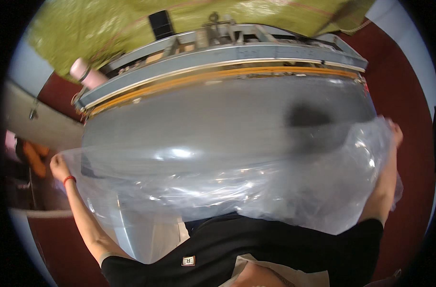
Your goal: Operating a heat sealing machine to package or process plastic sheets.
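Note:
A sheet of clear plastic film (pixel 218 189) stretches between my hands across the front of a grey metal worktop (pixel 194 115). At the far left, my left hand (pixel 59 167) is closed on one corner of the film, with a red band on the wrist. Over on the right, my right hand (pixel 395 134) grips the opposite side, its fingers partly hidden by the bunched film. Loose folds hang toward my body, and light glints off the wrinkles. The film lies over the near part of the worktop; its far part is uncovered.
Behind the worktop runs a long grey metal frame (pixel 237 53) with an orange strip (pixel 227 72) along it. A pink bottle (pixel 88 74) leans at its left end, and a dark flat object (pixel 161 25) stands at the back. Yellow-green sheeting (pixel 93 28) covers the area beyond.

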Motion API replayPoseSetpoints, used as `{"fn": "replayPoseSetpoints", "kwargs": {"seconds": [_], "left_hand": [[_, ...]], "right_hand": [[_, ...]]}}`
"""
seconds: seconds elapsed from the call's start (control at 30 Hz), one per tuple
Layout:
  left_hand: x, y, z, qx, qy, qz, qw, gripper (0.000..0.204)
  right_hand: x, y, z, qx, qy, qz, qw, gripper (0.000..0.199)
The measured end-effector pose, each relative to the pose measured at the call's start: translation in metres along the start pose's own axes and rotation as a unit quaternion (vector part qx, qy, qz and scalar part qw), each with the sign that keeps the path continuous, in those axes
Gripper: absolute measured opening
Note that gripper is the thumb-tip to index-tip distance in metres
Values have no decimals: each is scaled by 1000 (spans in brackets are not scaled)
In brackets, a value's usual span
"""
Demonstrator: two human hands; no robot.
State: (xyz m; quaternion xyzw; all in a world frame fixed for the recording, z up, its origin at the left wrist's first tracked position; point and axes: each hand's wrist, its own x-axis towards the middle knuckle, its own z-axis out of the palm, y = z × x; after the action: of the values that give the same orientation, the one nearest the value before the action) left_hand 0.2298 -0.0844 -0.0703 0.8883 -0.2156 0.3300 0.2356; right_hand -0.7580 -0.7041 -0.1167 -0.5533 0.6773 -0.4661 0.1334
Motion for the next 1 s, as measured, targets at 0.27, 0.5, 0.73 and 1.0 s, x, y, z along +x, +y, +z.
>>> {"fn": "replayPoseSetpoints", "kwargs": {"seconds": [0.27, 0.5, 0.73, 1.0], "left_hand": [[-21, 64, 146, -262, -236, -85, 932, 66], [-27, 75, 161, 130, -240, -67, 960, 69], [-193, 341, 6, -455, -754, 123, 459, 23], [-360, 398, -49, -448, -583, 254, 629, 26]], "right_hand": [[8, 5, 75, -209, 63, 93, 971, 28], [2, -21, 101, -353, 80, 123, 924, 30], [7, -10, 79, -366, 89, 112, 919, 32], [-4, -26, 102, -331, 37, 86, 939, 34]]}}
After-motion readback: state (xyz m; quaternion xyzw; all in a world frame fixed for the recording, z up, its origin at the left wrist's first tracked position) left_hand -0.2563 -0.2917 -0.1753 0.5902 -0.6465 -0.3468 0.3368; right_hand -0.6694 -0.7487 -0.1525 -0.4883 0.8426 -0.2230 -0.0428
